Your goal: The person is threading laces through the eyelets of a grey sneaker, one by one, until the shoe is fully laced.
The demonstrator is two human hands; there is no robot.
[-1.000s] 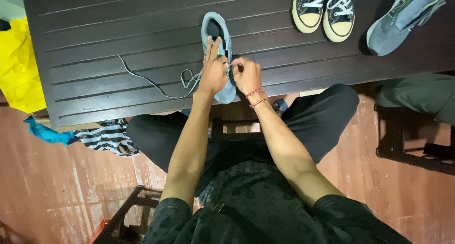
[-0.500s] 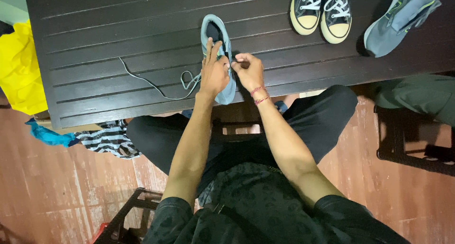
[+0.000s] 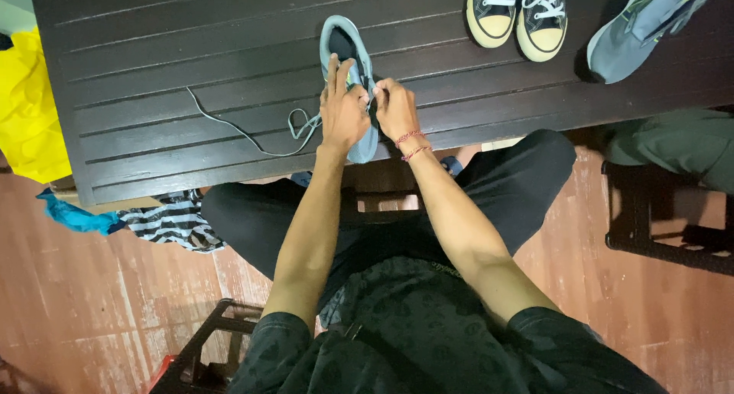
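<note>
Worktop (image 3: 153, 73) left of the hands: open slats, crossed only by a loose grey lace (image 3: 237, 130). Right: bare strip, then a pair of black sneakers (image 3: 518, 15) and a grey shoe (image 3: 642, 27) at far edge.

Single head view, steeply downward, near table (image 3: 153, 73).

Dark slatted wooden table (image 3: 153, 73). Pair of black high-top sneakers (image 3: 518, 15) with white laces and cream toe caps, set side by side at the far edge. Grey sneaker (image 3: 642, 27) laid near the right corner. Yellow cloth (image 3: 27, 111), blue cloth (image 3: 73, 216) and striped fabric (image 3: 172, 224) seen at left, below the table.
</note>
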